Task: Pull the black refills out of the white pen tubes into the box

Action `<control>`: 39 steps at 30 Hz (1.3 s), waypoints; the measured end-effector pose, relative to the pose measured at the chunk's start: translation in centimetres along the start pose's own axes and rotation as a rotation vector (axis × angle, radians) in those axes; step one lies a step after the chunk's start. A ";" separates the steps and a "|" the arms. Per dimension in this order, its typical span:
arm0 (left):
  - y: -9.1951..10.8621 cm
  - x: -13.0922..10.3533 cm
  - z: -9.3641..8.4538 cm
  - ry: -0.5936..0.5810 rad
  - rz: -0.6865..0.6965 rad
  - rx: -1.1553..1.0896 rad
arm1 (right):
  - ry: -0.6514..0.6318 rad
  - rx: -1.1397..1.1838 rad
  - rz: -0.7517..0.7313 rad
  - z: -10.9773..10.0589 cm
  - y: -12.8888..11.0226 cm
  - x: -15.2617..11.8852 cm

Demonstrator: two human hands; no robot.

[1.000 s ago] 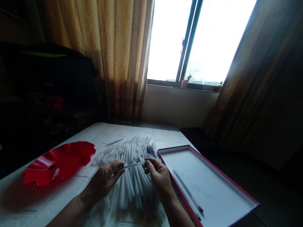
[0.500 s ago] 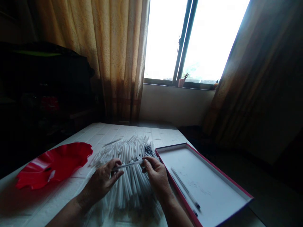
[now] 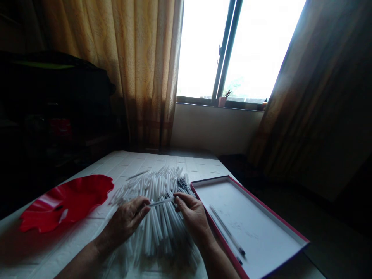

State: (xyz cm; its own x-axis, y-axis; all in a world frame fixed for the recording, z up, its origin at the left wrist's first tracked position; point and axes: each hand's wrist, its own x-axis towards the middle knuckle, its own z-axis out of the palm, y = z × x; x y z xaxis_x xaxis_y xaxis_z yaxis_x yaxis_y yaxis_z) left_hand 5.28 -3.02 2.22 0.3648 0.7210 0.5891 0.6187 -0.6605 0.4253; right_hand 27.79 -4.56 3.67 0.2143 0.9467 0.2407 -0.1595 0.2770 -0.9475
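Both hands hold one slim, clear pen barrel point(image 3: 161, 202) level above a heap of pen parts. My left hand point(image 3: 126, 217) pinches its left end between thumb and fingers. At the other end, my right hand point(image 3: 192, 215) grips it with thumb and forefinger; the tip there is partly hidden. Beneath lies a large pile of translucent white pen barrels point(image 3: 157, 232), spread across the table. Thin dark-tipped pieces that look like refills point(image 3: 183, 184) lie at the pile's far right side.
A shallow white box lid with red edges point(image 3: 261, 228) lies on the right, holding a couple of dark-ended pens point(image 3: 228, 229). On the left is a red wavy-rimmed dish point(image 3: 66, 201). The white brick-patterned table point(image 3: 128, 161) ends before the window wall.
My left thumb and fingers have closed over the left end of the pen barrel, where they were looser before. My right hand has hardly moved.
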 end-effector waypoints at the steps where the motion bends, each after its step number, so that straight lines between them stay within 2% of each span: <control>1: 0.0 -0.1 0.0 0.002 -0.006 0.003 | -0.001 -0.012 -0.005 0.0 0.0 0.0; 7: -0.3 0.1 0.0 0.003 -0.008 0.018 | 0.076 -0.146 -0.058 -1.0 0.0 0.6; 15: -0.1 0.3 -0.4 -0.039 0.007 0.043 | 0.261 -0.592 -0.066 -5.5 -2.5 1.6; 19: 0.1 0.3 -0.5 -0.053 0.006 0.056 | 0.245 -0.787 0.005 -6.5 -3.0 1.5; 23: 0.1 0.2 -0.5 -0.074 0.012 0.053 | 0.189 -0.878 0.066 -6.8 -2.6 1.6; 26: 0.1 0.0 -0.6 -0.086 0.020 0.042 | 0.167 -0.876 0.066 -7.1 -2.3 1.7; 30: 0.3 0.0 -0.6 -0.097 0.038 0.026 | 0.131 -0.773 -0.012 -6.6 -2.0 1.7; 37: 0.3 0.0 -0.4 -0.100 0.054 0.015 | -0.133 -0.459 -0.058 -3.3 -1.1 0.5; 39: 0.4 0.1 -0.4 -0.103 0.053 0.013 | -0.168 -0.390 -0.050 -2.6 -1.0 0.1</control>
State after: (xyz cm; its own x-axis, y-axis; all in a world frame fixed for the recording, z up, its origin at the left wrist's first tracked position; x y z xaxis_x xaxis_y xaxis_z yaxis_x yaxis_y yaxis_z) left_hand 5.29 -3.30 2.74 0.4664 0.7034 0.5364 0.6054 -0.6959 0.3862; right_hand 30.49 -5.16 4.12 0.0474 0.9563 0.2886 0.2305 0.2707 -0.9347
